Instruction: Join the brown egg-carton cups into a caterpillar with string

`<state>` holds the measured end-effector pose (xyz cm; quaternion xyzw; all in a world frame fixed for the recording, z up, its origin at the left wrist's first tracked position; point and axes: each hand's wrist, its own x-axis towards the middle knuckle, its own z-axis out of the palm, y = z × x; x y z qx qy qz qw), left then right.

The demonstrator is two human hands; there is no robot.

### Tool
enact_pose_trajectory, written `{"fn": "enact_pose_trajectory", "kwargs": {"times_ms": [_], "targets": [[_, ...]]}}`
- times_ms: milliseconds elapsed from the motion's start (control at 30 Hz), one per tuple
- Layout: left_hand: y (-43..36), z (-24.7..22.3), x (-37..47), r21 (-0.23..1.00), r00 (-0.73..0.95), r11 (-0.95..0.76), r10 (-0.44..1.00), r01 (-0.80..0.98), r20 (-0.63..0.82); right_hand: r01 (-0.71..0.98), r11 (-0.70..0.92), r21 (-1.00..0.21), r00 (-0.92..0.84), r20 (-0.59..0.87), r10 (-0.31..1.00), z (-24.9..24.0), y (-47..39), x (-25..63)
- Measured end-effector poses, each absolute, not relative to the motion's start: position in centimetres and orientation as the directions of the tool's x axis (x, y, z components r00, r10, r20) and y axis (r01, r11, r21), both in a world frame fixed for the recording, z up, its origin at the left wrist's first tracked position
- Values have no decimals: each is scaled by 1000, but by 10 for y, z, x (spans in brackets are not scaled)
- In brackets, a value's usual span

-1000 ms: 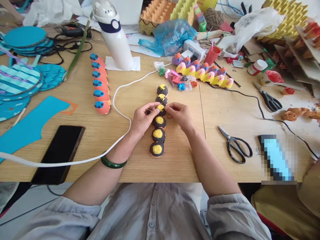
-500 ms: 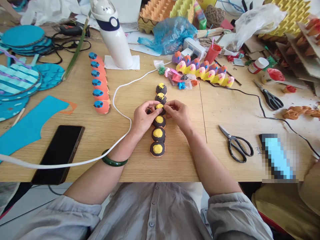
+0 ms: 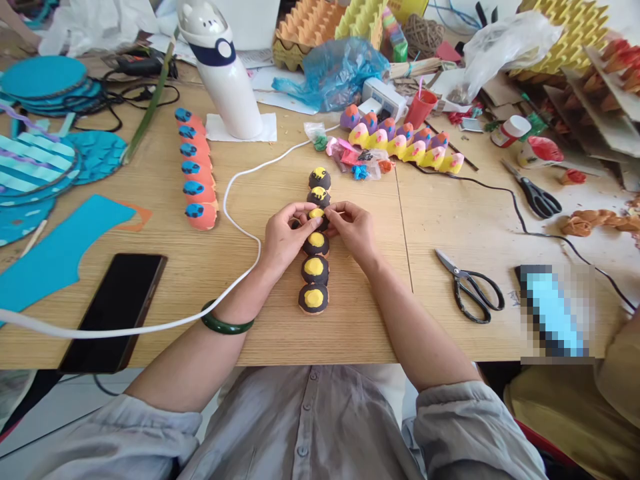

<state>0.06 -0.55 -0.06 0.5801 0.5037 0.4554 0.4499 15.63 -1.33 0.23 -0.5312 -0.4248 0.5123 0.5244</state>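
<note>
- Before the person lies one strip (image 3: 314,269) of six black cups with yellow tops, on the middle of the table (image 3: 365,327), pointing away from the body.
- The left grip (image 3: 284,233) is at the left side of the third cup from the far end; its thumb and forefinger are near each other, and a small dark piece (image 3: 295,225) shows among the fingers. If these fingers pinch the cup, I cannot tell.
- The right grip (image 3: 354,230) comes to the same cup from the right, with thumb and forefinger close together at its edge. What is between them, I cannot tell.
- The two far cups have black marks on the yellow; the three nearest have plain yellow.
- A green bracelet (image 3: 227,325) is around the left wrist.
- On the left stands an orange strip (image 3: 206,215) with blue spots, and a white cable (image 3: 75,333) passes over the phone (image 3: 115,307).
- On the right, well apart from the hands, lie scissors (image 3: 461,275), their blades pointing away.
- Behind the black cups is a white bottle (image 3: 233,100), a little to the left.
</note>
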Motion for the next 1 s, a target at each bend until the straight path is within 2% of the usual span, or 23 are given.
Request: {"fn": "enact_pose_trajectory", "kwargs": {"times_ms": [167,267,467,700,800,900,1000], "targets": [[-6,-3,-1,977,84,-101,993,185,87,-118,-132,-984,151,-149,977,6,-13,158],[-6,-3,-1,978,81,-100,993,186,86,-57,-134,-989,171,-142,975,6,-13,158],[-5,-3,-1,978,83,-101,993,181,87,124,48,-991,221,74,972,1,-16,160],[-6,-2,-2,975,76,-100,993,197,87,178,97,-979,225,137,965,-3,-17,160],[-6,1,-1,980,75,-83,995,182,70,167,63,-984,266,107,958,-5,-16,159],[-7,4,-1,985,68,-46,997,166,35,142,32,-989,231,64,971,-7,-15,158],[-7,5,-1,988,78,-28,997,155,16,147,47,-988,230,80,970,-8,-15,158]]}}
